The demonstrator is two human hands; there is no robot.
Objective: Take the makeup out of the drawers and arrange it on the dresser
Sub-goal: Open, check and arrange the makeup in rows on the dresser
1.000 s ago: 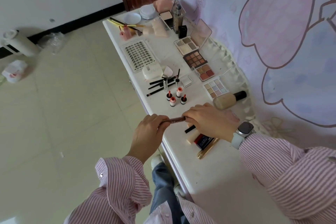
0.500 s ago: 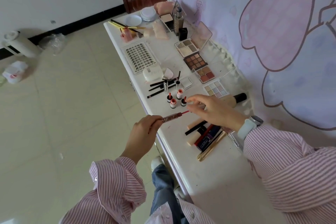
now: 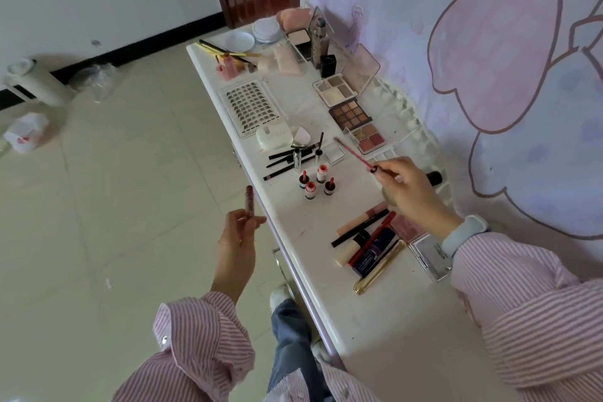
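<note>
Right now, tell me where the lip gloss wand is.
In the head view the lip gloss wand is pinched in the right hand, above the dresser, beside the blush palette.

White dresser [image 3: 326, 225], pink-striped sleeves [image 3: 528, 300], perhaps dark-red tube [image 3: 250, 202].

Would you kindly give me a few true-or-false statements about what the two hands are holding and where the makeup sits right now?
1. The left hand grips a dark lip gloss tube over the floor. True.
2. The right hand holds nothing. False: it pinches a pink applicator wand above the dresser.
3. The four small red-capped bottles lie on their sides. False: they stand upright.
4. The lash tray lies flat near the dresser's front edge. True.
5. The wand is inside the tube. False: they are apart.
</note>
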